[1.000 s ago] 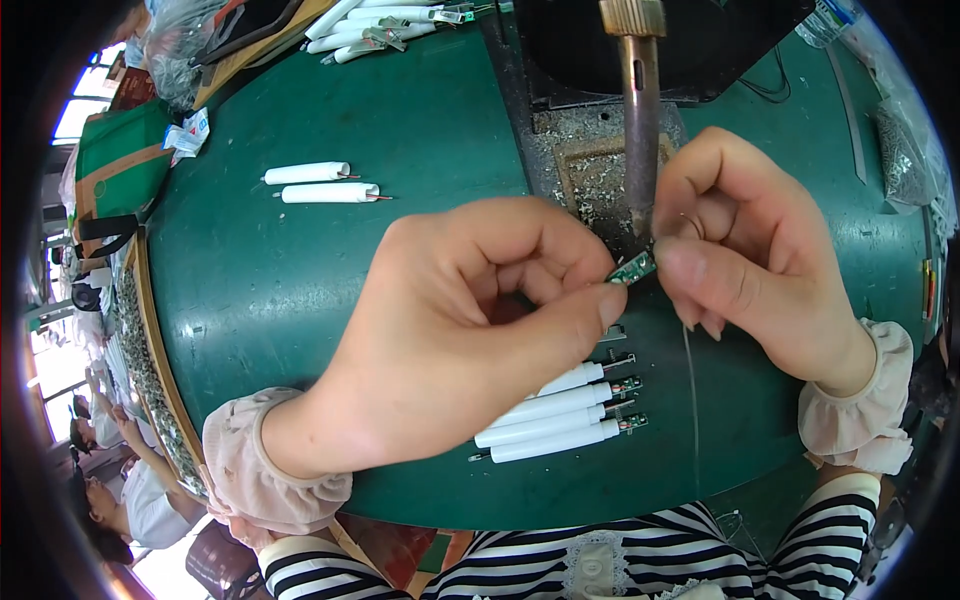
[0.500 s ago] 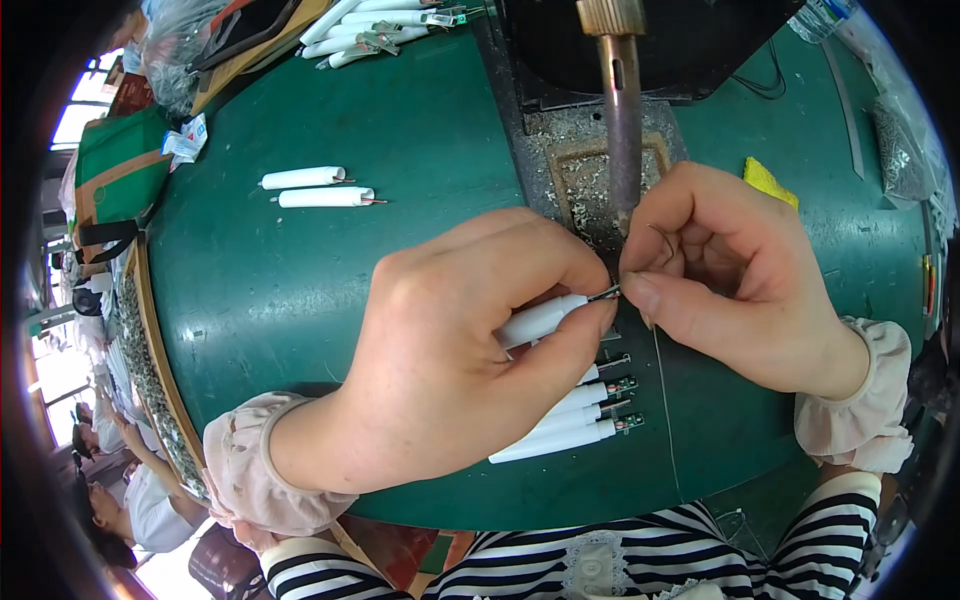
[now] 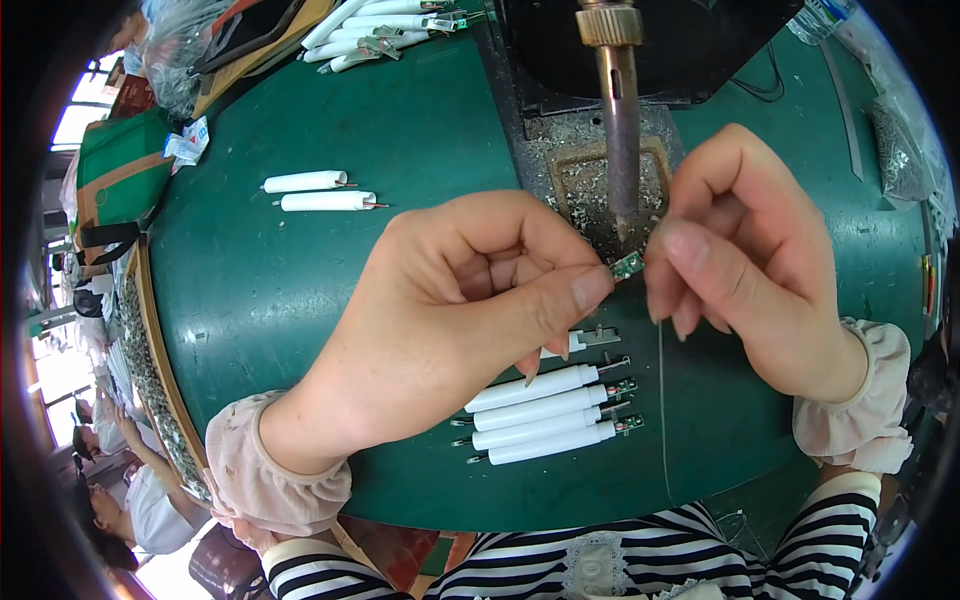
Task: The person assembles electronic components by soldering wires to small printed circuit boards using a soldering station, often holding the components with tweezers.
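On the smooth green counter [image 3: 250, 330] lie two hollow white tubes [image 3: 327, 202]. The left hand [image 3: 450, 320], thumb and forefinger pinched, grips a small green circuit board [image 3: 628, 265], flat face showing; half a second ago it was edge-on. Just above hangs a tapered metal soldering iron [image 3: 622, 130]. Thin grey wire [image 3: 662, 400] trails from the loosely curled, pinching right hand [image 3: 750, 280].

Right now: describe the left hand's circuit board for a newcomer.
At the far side of the green table, find the soldering iron. Below its tip in the picture, a small green circuit board juts from the left hand. Unlike boards lying with the white tubes, it's held up.
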The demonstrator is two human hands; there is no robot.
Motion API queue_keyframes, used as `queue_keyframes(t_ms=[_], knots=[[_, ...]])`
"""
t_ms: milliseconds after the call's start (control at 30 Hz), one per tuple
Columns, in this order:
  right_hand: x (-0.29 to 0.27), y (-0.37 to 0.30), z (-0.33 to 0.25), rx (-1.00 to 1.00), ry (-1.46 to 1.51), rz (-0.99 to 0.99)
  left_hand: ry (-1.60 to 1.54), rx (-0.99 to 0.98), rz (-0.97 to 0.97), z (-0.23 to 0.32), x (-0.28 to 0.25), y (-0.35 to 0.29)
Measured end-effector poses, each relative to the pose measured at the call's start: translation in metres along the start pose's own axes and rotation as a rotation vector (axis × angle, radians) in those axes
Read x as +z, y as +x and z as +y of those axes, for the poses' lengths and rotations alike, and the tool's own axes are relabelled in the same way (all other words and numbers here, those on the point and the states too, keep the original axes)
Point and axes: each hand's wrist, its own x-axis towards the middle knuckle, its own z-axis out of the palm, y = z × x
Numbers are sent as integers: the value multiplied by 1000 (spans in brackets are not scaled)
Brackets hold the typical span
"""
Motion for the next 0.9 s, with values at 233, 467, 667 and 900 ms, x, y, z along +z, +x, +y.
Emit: queue_keyframes(t_ms=[233,467,667,900], knots=[[2,0,1,-32,-7,-20,-58,1,3,2,1,0],[0,3,3,-62,-107,-72,-119,6,14,0,2,1],[1,3,5,-95,-92,-42,-134,0,46,2,2,3],[2,4,7,-179,-64,-11,-180,36,30,3,2,3]])
